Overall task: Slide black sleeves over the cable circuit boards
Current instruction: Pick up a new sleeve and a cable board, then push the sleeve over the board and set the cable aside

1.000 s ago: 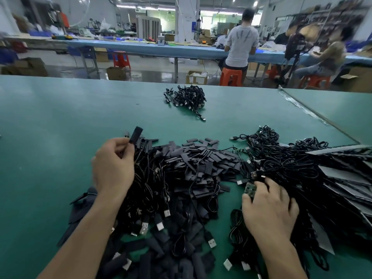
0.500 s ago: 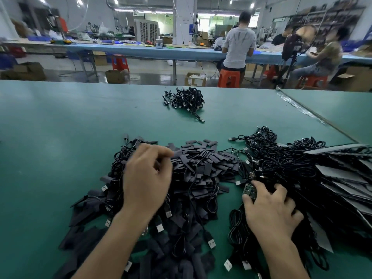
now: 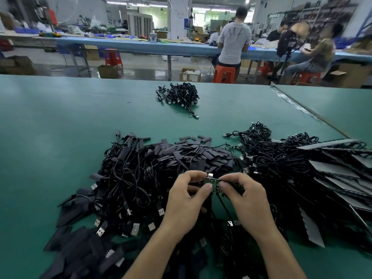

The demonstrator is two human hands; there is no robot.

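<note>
We look across a green table (image 3: pixel 60 117) to a glossy grey floor (image 3: pixel 145 64) with cardboard boxes (image 3: pixel 107 71) and orange stools (image 3: pixel 223 74). Past the table's far edge a long blue bench (image 3: pixel 141 47) spans the room, a white pillar (image 3: pixel 178 17) behind it. Strip lights (image 3: pixel 136 5) glow overhead, and dark shelves (image 3: pixel 322 13) stand far right.

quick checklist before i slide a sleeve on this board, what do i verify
1. Board gripped: ok, the left hand and right hand pinch it from either side.
2. Sleeve in hand: cannot tell, none shows plainly between the fingers.
3. Spare sleeves in reach: ok, the sleeve pile lies just beyond the hands.
4. Board's cable free of tangles: cannot tell, it drops between the hands into dark clutter.
5. Board end bare for the sleeve: cannot tell, fingers cover both ends.
</note>
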